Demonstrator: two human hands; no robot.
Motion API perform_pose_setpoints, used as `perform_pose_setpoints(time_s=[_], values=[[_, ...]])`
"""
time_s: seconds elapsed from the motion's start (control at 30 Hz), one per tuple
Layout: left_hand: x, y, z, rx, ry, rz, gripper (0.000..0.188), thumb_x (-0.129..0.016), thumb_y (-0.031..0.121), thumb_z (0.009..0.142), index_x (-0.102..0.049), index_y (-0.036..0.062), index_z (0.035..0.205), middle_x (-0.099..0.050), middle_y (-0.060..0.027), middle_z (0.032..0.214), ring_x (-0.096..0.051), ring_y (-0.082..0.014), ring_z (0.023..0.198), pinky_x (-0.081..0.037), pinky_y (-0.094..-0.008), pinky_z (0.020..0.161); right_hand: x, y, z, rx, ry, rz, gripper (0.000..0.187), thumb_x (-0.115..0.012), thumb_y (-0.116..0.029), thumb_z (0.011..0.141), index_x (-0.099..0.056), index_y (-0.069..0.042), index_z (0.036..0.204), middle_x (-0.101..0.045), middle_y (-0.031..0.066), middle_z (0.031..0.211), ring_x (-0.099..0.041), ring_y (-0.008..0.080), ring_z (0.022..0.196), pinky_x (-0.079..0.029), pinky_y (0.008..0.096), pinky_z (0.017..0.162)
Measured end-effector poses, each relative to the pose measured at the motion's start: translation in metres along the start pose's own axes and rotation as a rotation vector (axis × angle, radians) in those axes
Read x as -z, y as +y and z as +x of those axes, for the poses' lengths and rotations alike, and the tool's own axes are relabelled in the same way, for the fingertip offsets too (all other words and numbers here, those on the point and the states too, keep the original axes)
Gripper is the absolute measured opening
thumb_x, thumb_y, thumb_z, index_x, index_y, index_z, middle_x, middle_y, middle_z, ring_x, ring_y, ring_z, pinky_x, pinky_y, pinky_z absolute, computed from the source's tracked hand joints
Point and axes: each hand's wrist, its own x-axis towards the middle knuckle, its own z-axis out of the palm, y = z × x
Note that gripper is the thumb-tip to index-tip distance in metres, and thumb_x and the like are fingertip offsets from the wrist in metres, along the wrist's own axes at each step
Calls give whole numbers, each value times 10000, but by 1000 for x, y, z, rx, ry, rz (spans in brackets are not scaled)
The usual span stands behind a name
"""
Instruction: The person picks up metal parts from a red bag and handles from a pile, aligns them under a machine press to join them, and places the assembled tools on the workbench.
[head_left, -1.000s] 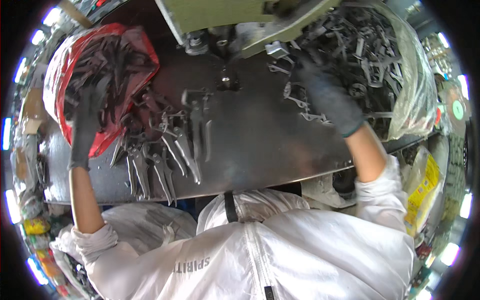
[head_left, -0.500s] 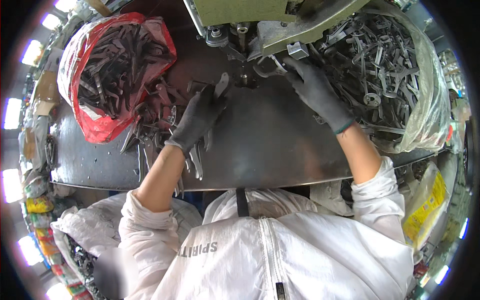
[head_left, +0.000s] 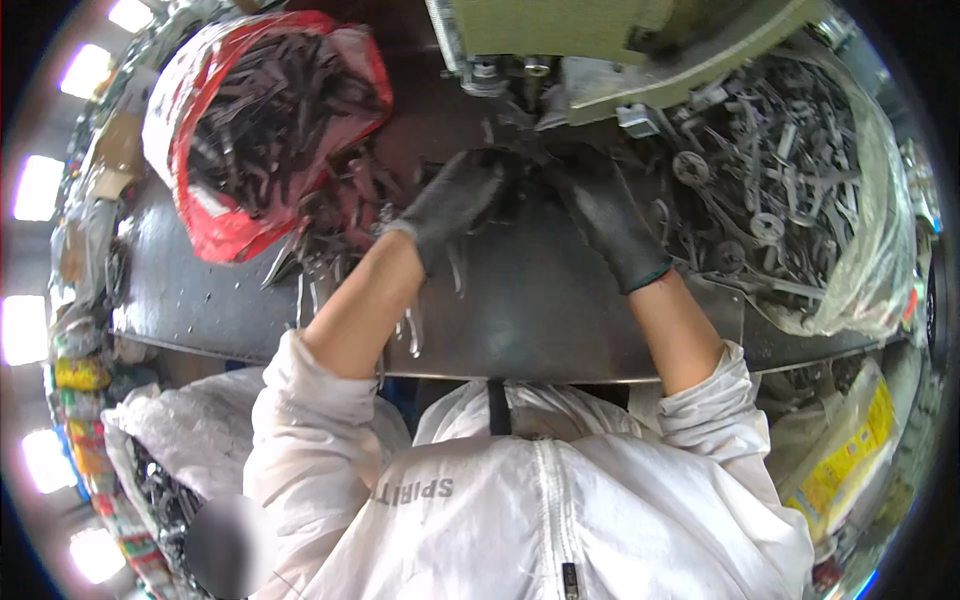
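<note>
My left hand (head_left: 462,195), in a dark grey glove, reaches under the head of a green machine (head_left: 560,35). Its fingers are closed on a flat metal lever (head_left: 487,130), whose pale end just shows above the knuckles. My right hand (head_left: 605,210), gloved alike, comes in from the other side, its fingertips meeting the left hand's below the machine's tool (head_left: 534,85). Shadow and blur hide those right fingertips and whatever they touch. Loose dark metal levers (head_left: 370,195) lie in a heap beside my left wrist.
A red and white sack (head_left: 215,235) full of dark levers stands at left. On the right, a translucent pale sack (head_left: 868,250) holds many grey metal parts, some spilling toward my right hand. The steel table (head_left: 520,320) has its near edge close to my body.
Both hands have moved inward and now meet under the machine head. My right hand has left the forked metal part it was at. The whole view has shifted slightly.
</note>
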Motion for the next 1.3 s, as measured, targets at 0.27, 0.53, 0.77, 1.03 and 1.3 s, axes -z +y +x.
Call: perform_pose_setpoints(time_s=[0.27,0.53,0.77,1.03,1.3], values=[[122,-26,-20,-309,522,1275,359,-587,313,1006,-672,17,1192,-709,-287,1044,-693,-449,1013,-566,-507,853,-2,23,6,-151,-42,170,370,-606,-99,1008,-574,72,1334,-711,118,1105,-689,155,839,-616,301,701],[265,-128,-70,506,721,1228,538,-528,340,1007,-498,-15,1410,-681,-273,1187,-657,-494,1116,-536,-563,926,-12,5,-1,25,-33,-34,351,-619,-91,975,-629,31,1304,-719,91,1080,-668,124,819,-552,269,715],[253,-105,-91,366,720,1254,452,-554,269,994,-519,97,1411,-705,-263,1109,-661,-470,1103,-510,-545,972,-17,-28,-24,-121,17,111,308,-624,-185,1031,-632,0,1277,-725,53,1042,-666,97,859,-534,250,729],[144,0,-91,169,524,620,416,-694,294,993,-593,26,1295,-711,-162,1052,-689,-274,924,-529,-399,829,0,-1,-21,-134,-94,130,146,-593,-68,1004,-628,16,1118,-662,51,888,-601,120,694,-501,284,630],[30,53,-83,-197,230,323,375,-650,242,1039,-631,-58,1263,-721,-162,1014,-685,-209,922,-537,-365,820,-32,8,-22,-196,61,317,171,-595,-84,999,-633,7,1139,-662,74,889,-624,171,694,-538,332,677]])
